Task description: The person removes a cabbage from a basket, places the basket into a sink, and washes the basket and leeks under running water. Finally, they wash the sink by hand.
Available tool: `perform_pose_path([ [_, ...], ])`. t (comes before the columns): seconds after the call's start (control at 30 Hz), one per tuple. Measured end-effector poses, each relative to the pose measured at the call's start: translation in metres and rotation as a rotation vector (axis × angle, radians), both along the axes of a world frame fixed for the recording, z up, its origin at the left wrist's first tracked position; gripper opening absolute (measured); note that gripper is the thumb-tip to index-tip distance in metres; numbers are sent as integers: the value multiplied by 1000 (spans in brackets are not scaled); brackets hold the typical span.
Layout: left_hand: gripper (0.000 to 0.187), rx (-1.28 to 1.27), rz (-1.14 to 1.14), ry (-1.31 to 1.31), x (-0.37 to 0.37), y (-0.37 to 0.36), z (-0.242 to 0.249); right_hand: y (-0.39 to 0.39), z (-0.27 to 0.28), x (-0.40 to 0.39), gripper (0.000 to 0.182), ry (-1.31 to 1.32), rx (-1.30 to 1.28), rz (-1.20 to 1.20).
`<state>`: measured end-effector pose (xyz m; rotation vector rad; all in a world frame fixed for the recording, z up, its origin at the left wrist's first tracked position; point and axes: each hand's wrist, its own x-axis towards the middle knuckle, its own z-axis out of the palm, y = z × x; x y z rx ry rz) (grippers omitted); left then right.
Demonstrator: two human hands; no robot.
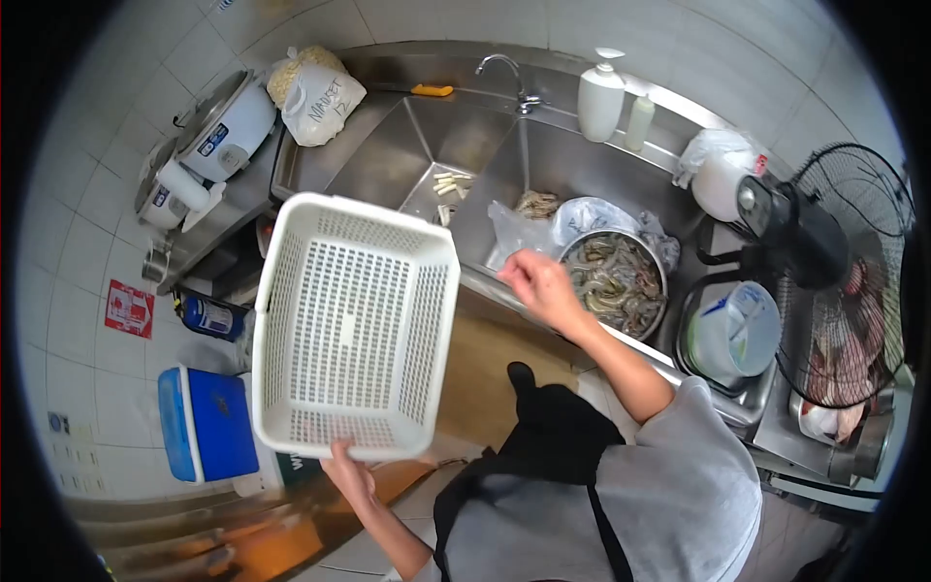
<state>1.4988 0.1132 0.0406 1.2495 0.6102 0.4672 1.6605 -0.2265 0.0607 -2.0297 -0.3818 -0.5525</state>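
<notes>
A white perforated plastic basket (347, 330) is tilted toward me, its inside bare, held up left of the sink. My left hand (347, 472) grips its lower rim, some of the fingers hidden by the basket. My right hand (543, 286) hovers over the sink's front edge with its fingers curled together; nothing shows in them. Just right of that hand, a round metal bowl (663, 291) in the right basin holds many raw shrimp (616, 281). Clear plastic bags (582, 219) lie behind the bowl, near a small heap of shrimp (538, 204).
White pieces (452, 184) lie in the left basin. A faucet (525, 97), pump bottle (601, 97) and yellow-handled tool (432, 90) line the back ledge. A black fan (815, 233) and plastic tub (737, 330) stand right. A blue cooler (218, 422) sits on the floor left.
</notes>
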Motion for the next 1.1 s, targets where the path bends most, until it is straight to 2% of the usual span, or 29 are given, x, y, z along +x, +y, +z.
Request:
perform_pose_path([
  [0.07, 49, 16, -44, -8, 51, 2, 33, -9, 2, 35, 10, 126, -6, -104],
  [0.1, 49, 81, -48, -15, 83, 5, 42, -13, -4, 54, 10, 66, 69, -125],
  [0.13, 49, 143, -48, -7, 108, 11, 48, -16, -6, 70, 10, 66, 38, -171],
  [0.2, 47, 224, -45, 88, 160, 24, 53, -18, -7, 92, 12, 199, 36, -236],
  [0.33, 44, 352, -104, -89, 279, 55, 42, -8, -7, 136, 13, 385, -106, -354],
  [0.43, 43, 450, -258, -109, 364, 70, 35, 2, -35, 165, 17, 165, -159, -454],
  [0.5, 43, 549, -322, -141, 414, 75, 34, 12, -32, 165, 16, 279, -149, -542],
  [0.57, 43, 540, -427, -141, 468, 76, 32, 13, -23, 169, 13, 431, -164, -635],
  [0.7, 43, 566, -670, -138, 553, 88, 13, 24, -25, 160, 15, 441, -142, -866],
  [0.8, 42, 579, -857, -61, 599, 72, -2, 21, -32, 137, 17, 438, -186, -1011],
  [0.93, 43, 632, -1015, 79, 659, 63, -59, 19, -25, 113, 19, 502, -211, -1145],
  [1.03, 43, 720, -1123, -26, 670, 33, -79, 4, -22, 113, 20, 546, -210, -1181],
  [1.1, 43, 793, -1166, 108, 673, 21, -79, -7, -23, 135, 21, 443, -245, -1123],
])
